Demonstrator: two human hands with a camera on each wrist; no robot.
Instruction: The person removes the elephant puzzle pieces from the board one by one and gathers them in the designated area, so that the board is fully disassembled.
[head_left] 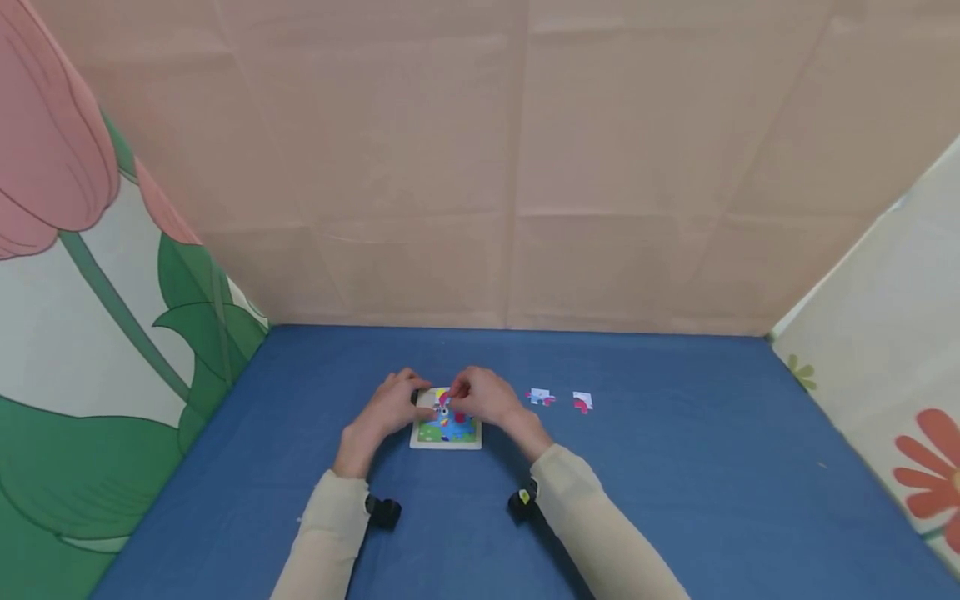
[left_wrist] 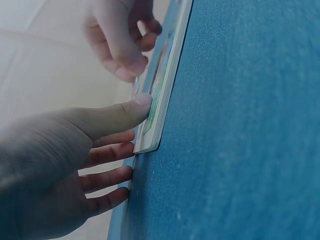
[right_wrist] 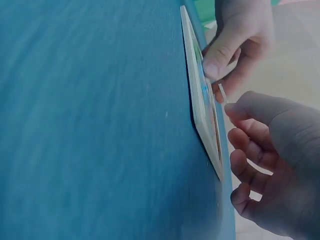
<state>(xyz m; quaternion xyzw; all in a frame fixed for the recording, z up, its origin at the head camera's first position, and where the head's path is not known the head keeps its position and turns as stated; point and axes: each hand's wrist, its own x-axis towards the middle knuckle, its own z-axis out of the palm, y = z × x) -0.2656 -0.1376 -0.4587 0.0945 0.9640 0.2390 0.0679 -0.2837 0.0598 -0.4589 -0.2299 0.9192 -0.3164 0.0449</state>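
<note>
A small jigsaw puzzle board (head_left: pixel 446 445) with a pale frame and a bright picture lies on the blue table, under both hands. My left hand (head_left: pixel 392 404) grips its left side; in the left wrist view the thumb (left_wrist: pixel 120 118) lies over the board's face while the fingers stand along its edge. Between thumb and forefinger, my right hand (head_left: pixel 483 395) pinches a puzzle piece (right_wrist: pixel 223 93), seen edge-on in the right wrist view just above the board. The right hand's other fingers are loosely curled. Part of the board's upper picture is hidden by the hands.
To the right of the board lie two loose puzzle pieces, one light blue and pink (head_left: pixel 541 396) and one white and pink (head_left: pixel 582 402). A blue cloth (head_left: pixel 712 467) covers the table. A beige sheet (head_left: pixel 510 167) rises behind, with printed flower panels at both sides.
</note>
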